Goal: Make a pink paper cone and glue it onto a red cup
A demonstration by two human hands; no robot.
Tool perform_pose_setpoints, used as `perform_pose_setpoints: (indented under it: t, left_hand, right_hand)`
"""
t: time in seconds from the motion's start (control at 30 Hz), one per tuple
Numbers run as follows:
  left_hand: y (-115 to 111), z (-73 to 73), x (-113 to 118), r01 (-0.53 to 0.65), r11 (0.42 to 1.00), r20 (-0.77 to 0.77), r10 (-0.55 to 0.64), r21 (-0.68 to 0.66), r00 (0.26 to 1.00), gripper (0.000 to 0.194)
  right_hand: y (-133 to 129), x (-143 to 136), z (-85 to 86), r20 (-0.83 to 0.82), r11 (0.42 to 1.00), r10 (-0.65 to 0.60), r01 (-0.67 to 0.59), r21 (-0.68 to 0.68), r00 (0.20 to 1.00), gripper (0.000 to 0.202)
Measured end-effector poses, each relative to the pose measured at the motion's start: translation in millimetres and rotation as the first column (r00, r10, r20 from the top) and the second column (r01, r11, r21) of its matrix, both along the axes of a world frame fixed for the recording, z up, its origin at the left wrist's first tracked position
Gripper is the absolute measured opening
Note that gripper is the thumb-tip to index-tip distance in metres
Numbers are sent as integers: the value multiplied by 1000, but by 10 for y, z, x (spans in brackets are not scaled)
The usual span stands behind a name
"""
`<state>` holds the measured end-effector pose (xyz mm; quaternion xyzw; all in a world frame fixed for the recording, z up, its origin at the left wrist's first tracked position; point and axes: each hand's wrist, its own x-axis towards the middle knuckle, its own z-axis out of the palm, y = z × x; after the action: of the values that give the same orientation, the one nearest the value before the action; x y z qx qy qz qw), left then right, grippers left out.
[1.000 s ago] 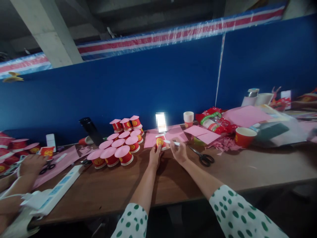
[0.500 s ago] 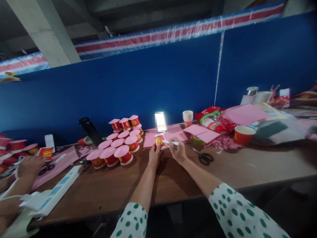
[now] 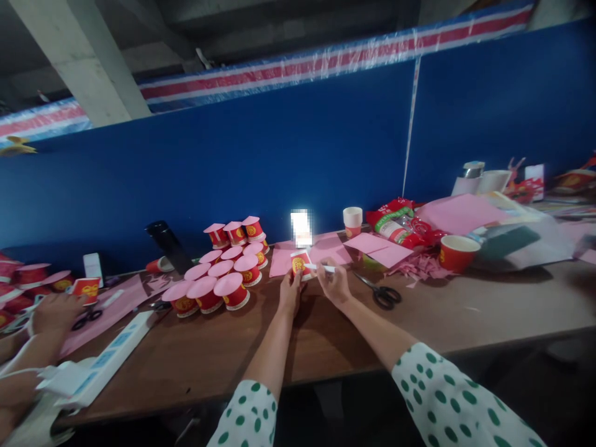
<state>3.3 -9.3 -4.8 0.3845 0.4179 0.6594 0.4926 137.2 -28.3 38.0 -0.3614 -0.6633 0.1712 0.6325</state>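
Note:
My left hand (image 3: 291, 292) is closed around a small red paper cup (image 3: 299, 263) with a yellow emblem, held just over the table's middle. In my right hand (image 3: 335, 285) is a slim white stick-like tool (image 3: 321, 267), perhaps a pen or glue stick; its kind is not clear. Its tip points left and meets or nearly meets the cup's side. Pink paper sheets (image 3: 328, 247) lie behind both hands. Black-handled scissors (image 3: 384, 295) rest to the right of my right hand. Left of my hands stand several red cups with pink paper discs (image 3: 228, 284) on top.
A co-worker's hand (image 3: 56, 310) holds another red cup (image 3: 86, 290) at the left. Nearby are a white power strip (image 3: 112, 357) and a black flask (image 3: 167, 245). Stacked cups (image 3: 352, 221), a red snack bag (image 3: 400, 223), pink scraps (image 3: 421, 268) and a red cup (image 3: 459, 254) stand right.
My hands, the cup and the white tool hold almost the same position. At the left, the co-worker's hand and red cup have shifted slightly.

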Motion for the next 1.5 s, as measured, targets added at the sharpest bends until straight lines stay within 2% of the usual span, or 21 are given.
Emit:
perform_pose_setpoints:
  t: [0.27, 0.6, 0.77, 0.87, 0.97, 1.07, 1.17, 1.27, 1.5]
  left_hand:
    - [-20, 23, 13, 15, 1000, 60, -15, -7, 998, 45]
    - [-105, 107, 42, 10, 1000, 99, -10, 3, 995, 38]
    - [-93, 103, 44, 18, 1000, 123, -20, 14, 992, 38]
    - [-91, 108, 41, -26, 1000, 171, 23, 13, 985, 39]
    - [-116, 142, 33, -52, 999, 225, 51, -5, 973, 36]
    - [-153, 191, 15, -15, 1000, 293, 16, -6, 956, 32]
    - [-177, 230, -10, 17, 1000, 373, -13, -8, 928, 31]
    - [-181, 245, -38, 48, 999, 422, -32, -26, 906, 30]
    - [-149, 191, -87, 47, 998, 469, -20, -46, 883, 34]
  right_hand:
    - [20, 16, 17, 17, 998, -68, 67, 4, 998, 21]
    - [36, 34, 9, -7, 997, -79, 79, -11, 997, 25]
    - [58, 26, -9, -155, 997, -23, 11, -79, 988, 24]
    - [94, 36, -16, -231, 996, -34, 14, -89, 972, 24]
    - [124, 35, -51, -150, 996, -49, 37, -83, 987, 25]
    - [127, 4, -117, 50, 991, -76, 81, -107, 996, 25]
    - [99, -38, -167, 198, 994, -67, 82, -69, 978, 23]
    - [61, -62, -174, 231, 999, -25, 31, -21, 973, 23]
    - [-8, -71, -129, 222, 999, 54, -54, -8, 974, 25]
